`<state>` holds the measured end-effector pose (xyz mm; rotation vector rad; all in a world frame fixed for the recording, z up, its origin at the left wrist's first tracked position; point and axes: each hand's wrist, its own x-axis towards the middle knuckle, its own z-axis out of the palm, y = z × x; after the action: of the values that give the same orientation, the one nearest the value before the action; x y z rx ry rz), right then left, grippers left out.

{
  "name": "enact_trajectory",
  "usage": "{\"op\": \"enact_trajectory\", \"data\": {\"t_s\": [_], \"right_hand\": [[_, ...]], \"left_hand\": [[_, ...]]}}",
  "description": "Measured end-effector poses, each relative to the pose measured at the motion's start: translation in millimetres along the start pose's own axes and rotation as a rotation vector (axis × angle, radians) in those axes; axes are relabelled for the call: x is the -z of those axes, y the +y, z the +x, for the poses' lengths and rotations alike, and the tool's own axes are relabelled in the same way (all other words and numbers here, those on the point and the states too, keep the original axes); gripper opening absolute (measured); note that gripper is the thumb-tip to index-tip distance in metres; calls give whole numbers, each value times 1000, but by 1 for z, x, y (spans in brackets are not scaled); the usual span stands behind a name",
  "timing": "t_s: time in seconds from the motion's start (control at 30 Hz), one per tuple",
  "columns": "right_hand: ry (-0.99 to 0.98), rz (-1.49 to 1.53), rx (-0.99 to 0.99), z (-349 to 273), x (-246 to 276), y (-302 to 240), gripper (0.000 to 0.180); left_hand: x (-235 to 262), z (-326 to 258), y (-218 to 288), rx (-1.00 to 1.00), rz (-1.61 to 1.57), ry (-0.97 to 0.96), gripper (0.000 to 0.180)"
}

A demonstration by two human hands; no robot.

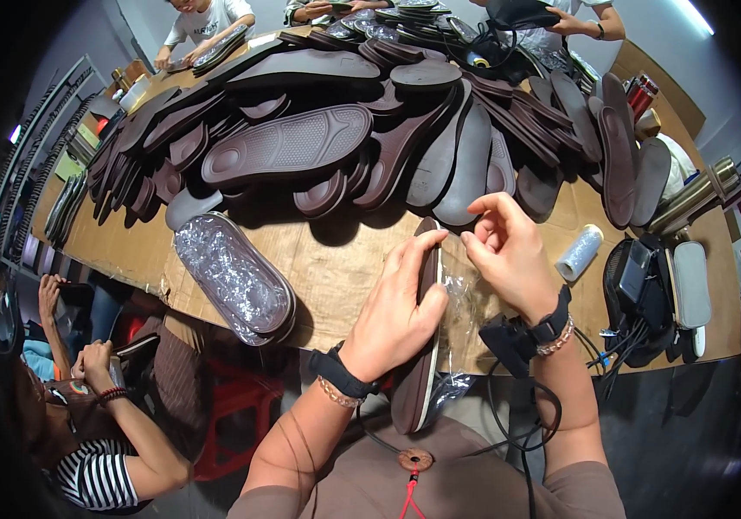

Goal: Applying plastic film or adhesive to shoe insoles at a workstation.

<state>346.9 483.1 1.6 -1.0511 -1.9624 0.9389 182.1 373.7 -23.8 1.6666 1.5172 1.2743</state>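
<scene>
My left hand (398, 304) grips a dark brown shoe sole (414, 389) held on edge above the table's front edge, fingers wrapped over its side. My right hand (509, 253) pinches the clear plastic wrap (464, 304) that hangs along the sole's right side, fingertips close to the sole's top end. Both wrists wear dark bands, and a small black device with a cable sits at the right wrist.
A large heap of brown soles (318, 138) covers the cardboard-topped table (336, 259). A plastic-wrapped sole (234, 277) lies front left. A roll of clear film (580, 253) and a black fan (638, 285) stand right. A seated person (102, 415) is lower left, others at the far end.
</scene>
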Motion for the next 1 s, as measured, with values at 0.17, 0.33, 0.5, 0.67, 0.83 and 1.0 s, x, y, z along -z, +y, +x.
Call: {"op": "enact_trajectory", "data": {"t_s": [0.17, 0.33, 0.5, 0.67, 0.83, 1.0], "right_hand": [[-10, 86, -37, -14, 12, 1, 28], [-49, 105, 23, -34, 16, -9, 29], [-110, 51, 135, -62, 22, -21, 30], [-82, -28, 163, -97, 37, -39, 78], [-222, -116, 1, -116, 27, -27, 110], [-330, -169, 69, -139, 1, -27, 114]], "left_hand": [[1, 13, 4, 92, -49, -13, 46], [3, 31, -5, 130, 2, 119, 21], [1, 40, -21, 159, 59, 41, 28], [0, 46, -45, 288, -62, -96, 66], [7, 52, -34, 322, -68, -160, 68], [14, 61, -35, 413, -189, -136, 54]]}}
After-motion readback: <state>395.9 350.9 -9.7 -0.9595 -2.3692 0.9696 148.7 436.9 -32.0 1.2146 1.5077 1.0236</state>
